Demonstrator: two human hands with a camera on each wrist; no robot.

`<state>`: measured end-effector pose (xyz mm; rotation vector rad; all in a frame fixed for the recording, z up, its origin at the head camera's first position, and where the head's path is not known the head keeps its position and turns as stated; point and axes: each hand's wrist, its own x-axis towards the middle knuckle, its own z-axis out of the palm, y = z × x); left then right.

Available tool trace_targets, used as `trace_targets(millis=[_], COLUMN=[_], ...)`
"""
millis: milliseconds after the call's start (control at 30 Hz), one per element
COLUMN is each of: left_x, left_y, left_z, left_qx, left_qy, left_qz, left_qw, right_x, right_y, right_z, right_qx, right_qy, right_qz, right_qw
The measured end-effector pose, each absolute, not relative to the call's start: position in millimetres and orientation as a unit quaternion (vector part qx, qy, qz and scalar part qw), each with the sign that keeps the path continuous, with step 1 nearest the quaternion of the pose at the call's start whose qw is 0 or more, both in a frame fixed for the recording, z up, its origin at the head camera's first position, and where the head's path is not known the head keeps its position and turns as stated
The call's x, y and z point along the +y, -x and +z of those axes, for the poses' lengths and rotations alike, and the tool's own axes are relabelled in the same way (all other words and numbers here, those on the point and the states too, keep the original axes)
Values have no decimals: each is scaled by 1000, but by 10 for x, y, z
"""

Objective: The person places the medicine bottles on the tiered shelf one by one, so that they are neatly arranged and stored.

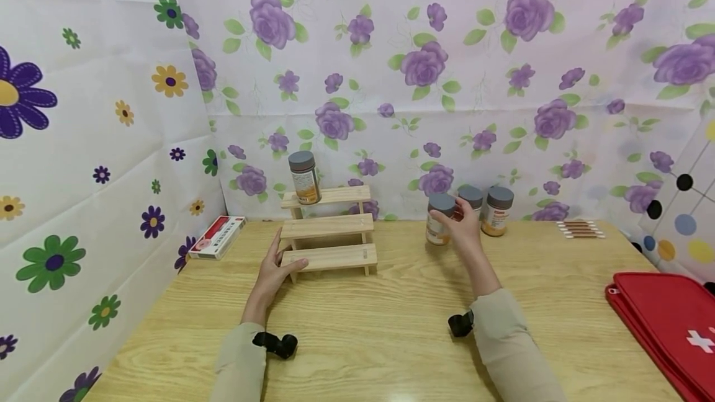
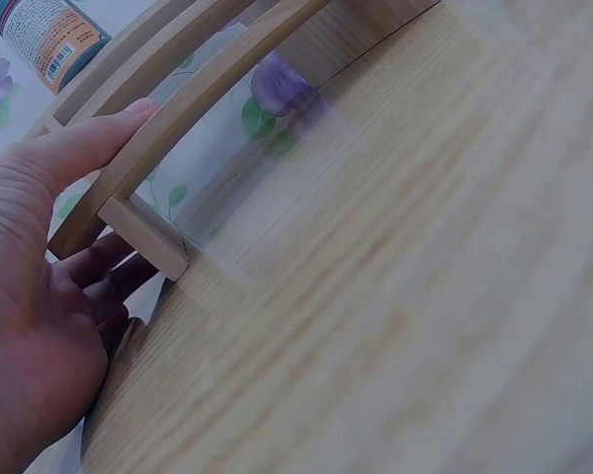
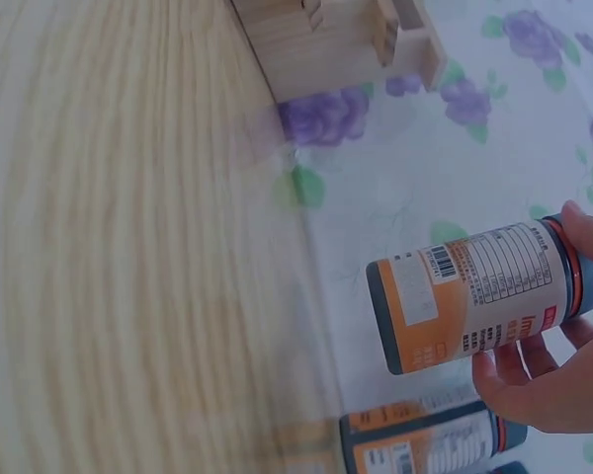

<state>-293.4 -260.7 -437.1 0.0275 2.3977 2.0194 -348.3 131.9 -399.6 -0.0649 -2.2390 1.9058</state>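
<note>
A three-step wooden display stand [image 1: 329, 257] stands left of the middle of the table. My left hand [image 1: 272, 275] holds its left end, and in the left wrist view the thumb lies over the lowest step [image 2: 208, 94] with fingers below and behind it. On the top step sits a grey-capped pill bottle [image 1: 305, 178]. My right hand [image 1: 465, 226] grips another pill bottle [image 3: 474, 291] near its grey cap. This bottle is upright, and its base appears slightly off the table. Two more such bottles, one partly hidden by the hand [image 1: 471, 196] and one fully visible [image 1: 496, 211], stand just right.
A red and white box [image 1: 218, 237] lies at the table's left back edge. Several cotton swabs [image 1: 581, 229] lie at the back right. A red pouch with a white cross [image 1: 665, 321] is at the right edge. Flowered cloth [image 1: 363, 79] hangs behind the wooden table [image 1: 363, 334].
</note>
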Motion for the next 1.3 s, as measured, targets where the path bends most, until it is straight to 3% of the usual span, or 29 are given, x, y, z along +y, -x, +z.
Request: trace_targets(millis=[667, 800, 1033, 1300], left_x=[-2708, -2705, -2710, -2684], left_y=[3132, 3129, 3104, 3105], left_z=[-4678, -4694, -4697, -4677], left_qx=[780, 777, 774, 778], left_qy=[-22, -23, -25, -14], left_qz=[625, 628, 632, 629], left_qw=[-26, -27, -17, -11], right_x=[574, 370, 2, -169], right_y=[3699, 3781, 3955, 4055], right_z=[-3094, -3019, -2975, -2958], right_qx=[-761, -757, -786, -797], right_qy=[-87, -91, -84, -82], right_qz=[640, 644, 599, 586], right_qw=[66, 68, 129, 122])
